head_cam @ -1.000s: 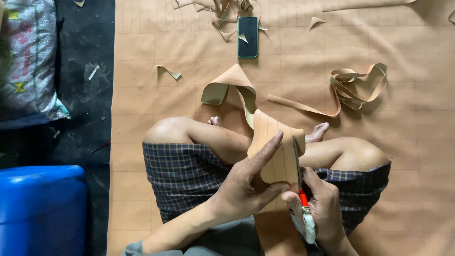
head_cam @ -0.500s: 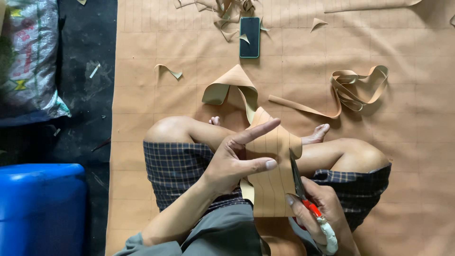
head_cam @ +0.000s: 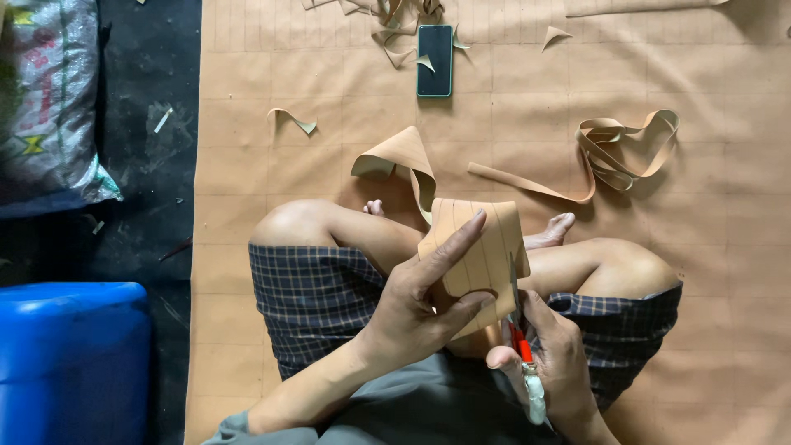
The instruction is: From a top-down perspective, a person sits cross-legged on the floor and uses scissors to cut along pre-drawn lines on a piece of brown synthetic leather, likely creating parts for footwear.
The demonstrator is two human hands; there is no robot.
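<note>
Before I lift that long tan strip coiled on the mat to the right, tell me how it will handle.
The coiled tan strip will probably be floppy: it lies in loose loops and folds on the tan mat. It looks thin, so likely light for its length. Its trailing end may drag and unravel when lifted, since the loops sit loose, untied.

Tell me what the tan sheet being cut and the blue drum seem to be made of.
Tan sheet: probably thin leather or leatherette, matte. It curls and bends softly in the left hand, and offcuts lie in loose ribbons. Ruled lines mark it. Blue drum: likely moulded plastic, smooth, with a soft sheen and rounded edge.
</note>
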